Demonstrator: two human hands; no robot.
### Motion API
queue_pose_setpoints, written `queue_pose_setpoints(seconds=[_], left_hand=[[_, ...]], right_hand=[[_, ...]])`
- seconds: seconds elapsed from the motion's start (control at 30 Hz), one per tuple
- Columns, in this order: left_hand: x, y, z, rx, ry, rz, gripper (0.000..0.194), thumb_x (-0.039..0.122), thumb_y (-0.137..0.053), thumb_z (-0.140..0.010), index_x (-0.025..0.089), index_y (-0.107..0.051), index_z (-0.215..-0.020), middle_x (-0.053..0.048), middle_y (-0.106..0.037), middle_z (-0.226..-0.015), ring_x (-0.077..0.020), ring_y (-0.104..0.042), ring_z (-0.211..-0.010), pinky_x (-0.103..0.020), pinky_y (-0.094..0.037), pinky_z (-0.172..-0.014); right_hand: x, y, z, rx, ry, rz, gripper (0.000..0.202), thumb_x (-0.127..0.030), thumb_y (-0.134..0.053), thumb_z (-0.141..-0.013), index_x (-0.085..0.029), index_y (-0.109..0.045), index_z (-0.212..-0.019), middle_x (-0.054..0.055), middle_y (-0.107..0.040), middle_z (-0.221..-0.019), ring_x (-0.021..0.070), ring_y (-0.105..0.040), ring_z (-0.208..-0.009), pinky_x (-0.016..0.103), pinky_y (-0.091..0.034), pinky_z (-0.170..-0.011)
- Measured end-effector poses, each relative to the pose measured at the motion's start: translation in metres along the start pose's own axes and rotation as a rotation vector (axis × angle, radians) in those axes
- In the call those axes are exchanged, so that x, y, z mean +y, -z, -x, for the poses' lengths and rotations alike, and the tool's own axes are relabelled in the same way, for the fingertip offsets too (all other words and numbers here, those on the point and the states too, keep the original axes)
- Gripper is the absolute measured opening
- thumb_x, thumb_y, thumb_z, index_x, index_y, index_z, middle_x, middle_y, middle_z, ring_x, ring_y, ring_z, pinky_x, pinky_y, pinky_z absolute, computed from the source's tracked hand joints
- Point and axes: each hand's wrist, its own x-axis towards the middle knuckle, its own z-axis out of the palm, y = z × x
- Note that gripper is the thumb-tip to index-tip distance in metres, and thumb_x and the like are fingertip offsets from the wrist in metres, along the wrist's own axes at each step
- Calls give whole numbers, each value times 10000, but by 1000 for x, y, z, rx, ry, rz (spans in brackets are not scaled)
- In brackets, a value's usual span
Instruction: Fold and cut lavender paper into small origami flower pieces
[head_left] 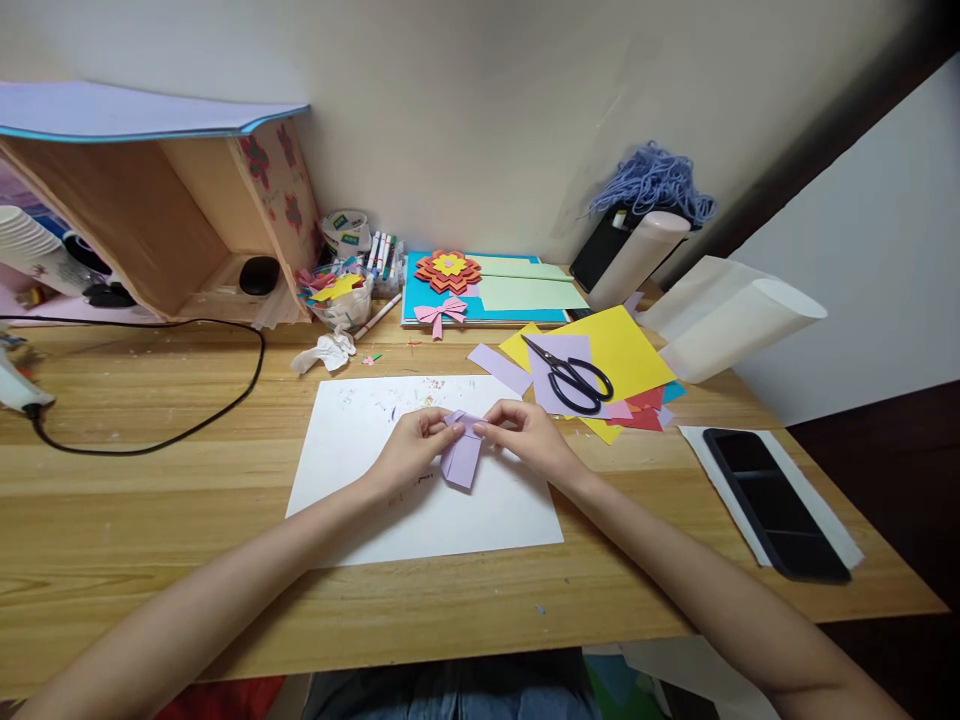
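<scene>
A folded piece of light purple paper [460, 466] is held above a white sheet [360, 420] on the wooden table. My left hand [415, 447] pinches its upper left part between thumb and fingers. On the upper right, my right hand [531, 440] pinches the same paper. Creases run across its top, and the lower part hangs down toward me. Small marks and coloured smudges show on the white sheet.
Black scissors [574, 377] lie on purple and yellow paper [626, 350] behind my right hand. A phone [776, 505] rests at the right. Behind stand a blue board [416, 300] with paper flower and bow, and a marker box. A black cable [172, 445] curves at left.
</scene>
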Motion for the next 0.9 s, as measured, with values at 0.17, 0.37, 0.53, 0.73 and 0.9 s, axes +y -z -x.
queue_pose_setpoints(seconds=[0.17,0.37,0.53,0.73,0.9], left_hand=[[-4,-1,1,60,-42,-42,317,404,-651,-739,119,-621,-875,-35,-644,-716,-126,-557,-631,-222,-364,-562],[-4,-1,3,101,-80,-111,298,405,-638,-750,129,-622,-861,-27,-648,-720,-113,-537,-600,-210,-342,-527],[-5,-2,5,111,-98,-123,275,389,-635,-755,128,-610,-838,-17,-633,-681,-98,-510,-566,-202,-321,-500],[-7,-2,5,82,-112,-165,293,421,-628,-757,136,-565,-746,3,-598,-604,-83,-474,-503,-192,-277,-460],[-5,-4,8,41,-127,-203,296,432,-617,-763,139,-586,-732,-19,-637,-677,-105,-529,-570,-198,-322,-488]], right_hand=[[-1,1,1,8,-26,37,321,-447,-713,-663,-152,-588,-648,11,-596,-655,119,-529,-577,245,-404,-542],[0,1,1,-38,-51,39,314,-426,-735,-636,-148,-591,-650,-2,-586,-644,111,-518,-583,232,-378,-538],[-1,1,0,-30,-66,67,320,-420,-739,-632,-146,-575,-614,-16,-549,-601,97,-474,-553,225,-349,-512],[-3,-1,1,-70,-20,-2,289,-417,-704,-692,-158,-596,-757,6,-585,-731,115,-522,-628,237,-405,-559],[3,-8,3,-4,105,-6,209,-370,-652,-766,-170,-601,-734,9,-595,-733,131,-539,-689,254,-414,-631]])
